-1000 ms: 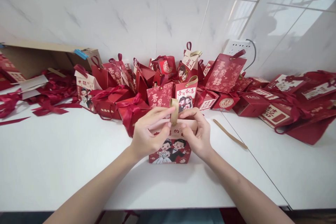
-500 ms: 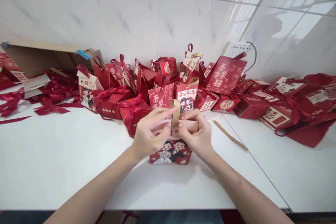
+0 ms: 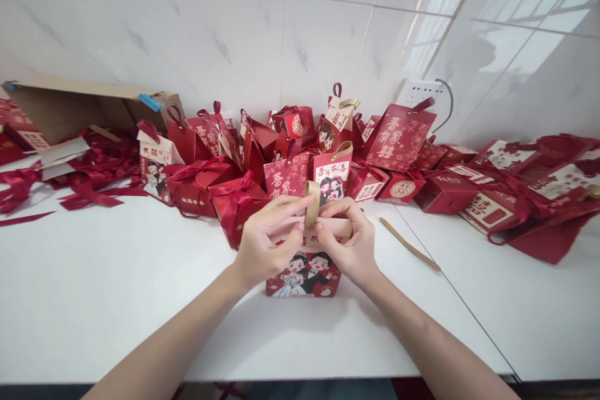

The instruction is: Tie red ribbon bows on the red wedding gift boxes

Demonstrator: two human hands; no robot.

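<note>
A small red gift box with a pale folded top and a cartoon couple on its front stands upright on the white table. Its top left part is pinched in my left hand, whose fingers lie beside the gold ribbon loop. My right hand grips the top right part, thumb in front and fingers behind, close to the loop's base. The loop stands up between the two hands. Both sets of fingertips partly cover the box's top edge.
Many red gift boxes are heaped along the wall. A cardboard box and dark red ribbons lie at the left. One loose gold strip rests right of my hands. A power strip leans on the wall.
The view has shifted slightly. Both hands keep their hold on the box top, with hardly any movement around the gold loop.
</note>
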